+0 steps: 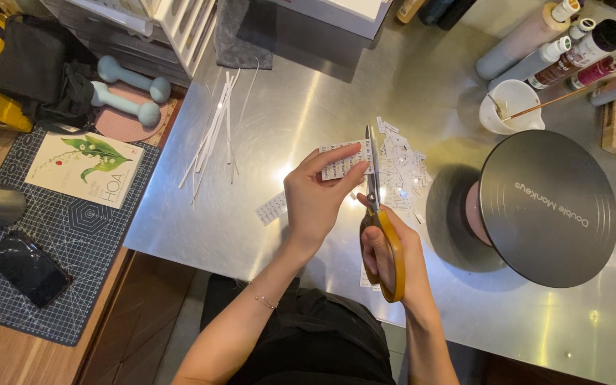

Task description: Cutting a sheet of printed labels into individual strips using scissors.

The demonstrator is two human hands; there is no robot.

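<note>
My left hand (pixel 316 196) pinches a small printed white paper strip (pixel 342 162) above a shiny metal table (pixel 279 107). My right hand (pixel 392 251) grips orange-handled scissors (pixel 381 232), whose blades point away from me and meet the right edge of the strip. Just right of the blades lies a pile of small cut paper pieces (pixel 401 167). Another printed strip (pixel 272 207) rests on the table left of my left hand.
Thin white paper slivers (pixel 215 132) lie fanned at the left. A dark round turntable (pixel 547 207) stands at the right, a white cup with a brush (pixel 511 107) and bottles (pixel 572 46) behind it. A cutting mat (pixel 51 242), book, phone and dumbbells sit far left.
</note>
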